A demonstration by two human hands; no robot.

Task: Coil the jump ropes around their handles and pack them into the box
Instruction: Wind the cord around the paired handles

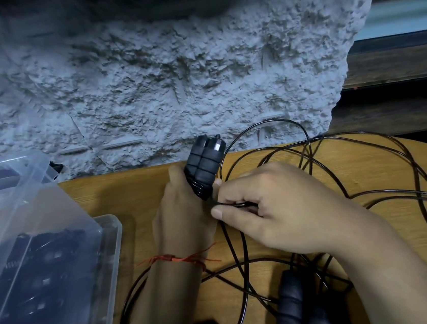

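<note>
Left hand (184, 218): fingers curled round paired handles (203, 168) above the desk (130, 190).
Right hand (281, 207): cord (238, 204) pinched, just beside handles.
Risk: loops crossed over spare handles (289, 302) — snag likely when pulled.

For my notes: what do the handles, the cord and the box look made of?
The handles: matte black foam or soft rubber, judging by the ribbed, padded segments, with a shiny metal-looking cap. The cord: thin, glossy black, probably plastic-coated; core not visible. The box: clear hard plastic, since its contents show through its walls.
</note>
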